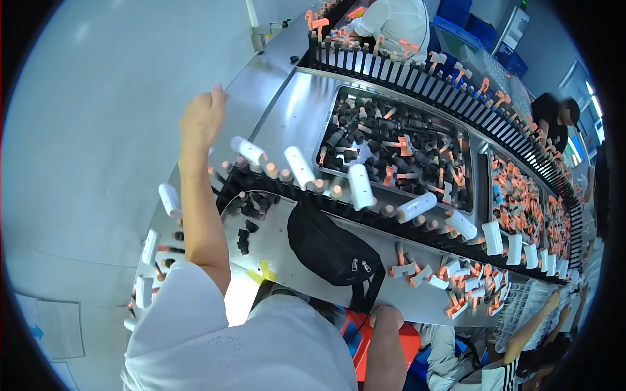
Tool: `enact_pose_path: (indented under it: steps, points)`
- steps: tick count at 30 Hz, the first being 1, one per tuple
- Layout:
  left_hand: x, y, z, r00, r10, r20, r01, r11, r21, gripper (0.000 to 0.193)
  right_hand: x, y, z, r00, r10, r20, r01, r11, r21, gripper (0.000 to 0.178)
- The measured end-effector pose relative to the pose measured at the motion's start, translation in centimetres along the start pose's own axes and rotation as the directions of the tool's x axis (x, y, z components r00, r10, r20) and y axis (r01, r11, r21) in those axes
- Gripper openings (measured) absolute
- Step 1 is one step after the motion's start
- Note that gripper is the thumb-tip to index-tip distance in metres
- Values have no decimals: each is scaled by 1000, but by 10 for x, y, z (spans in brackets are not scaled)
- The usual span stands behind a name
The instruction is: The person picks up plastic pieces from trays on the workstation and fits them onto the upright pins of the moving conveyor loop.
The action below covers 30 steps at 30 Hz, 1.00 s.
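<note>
Taking the black bag (332, 251) as the landmark, the row of pegs just beyond it is well filled: white-headed pieces (299, 167) stand at intervals along it, and the line bends round to the bag's left with more of them. Peach-tipped pegs (318, 186) between them show no white head. Plenty looks unhandled: a loose pile of orange-and-white pieces (471, 283) lies on the table (404, 296) to the bag's right, and beyond the bag a metal tray (328, 127) holds many dark parts with some orange ones.

The left hand (203, 124) is beyond the bag and to its left, nearest one white-headed piece; nothing shows in it. The right hand (387, 317) seems to be just right of the bag, low by the table's edge. I cannot tell whether either hand's fingers are apart or together.

The white heads are smooth, rounded bars, tilted at differing angles.
</note>
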State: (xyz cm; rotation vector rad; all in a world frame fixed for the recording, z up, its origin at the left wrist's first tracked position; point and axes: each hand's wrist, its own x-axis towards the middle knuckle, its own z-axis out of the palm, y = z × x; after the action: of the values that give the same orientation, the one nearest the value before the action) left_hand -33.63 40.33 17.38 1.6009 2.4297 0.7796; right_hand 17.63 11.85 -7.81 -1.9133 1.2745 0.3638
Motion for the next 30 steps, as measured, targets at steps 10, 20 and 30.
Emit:
enact_pose_path:
  steps: [10,20,30]
  points:
    - [-14,-1,28,984,139,107,-129,987,-101,54,-33,37,26,996,-75,-39,70,990,-122,34]
    - [15,-5,124,737,662,137,-564,714,-415,50,-4,36,37,992,-126,-17,124,988,-92,34]
    - [-5,67,112,819,369,439,-379,923,-67,54,3,57,40,976,-206,66,213,969,-121,33]
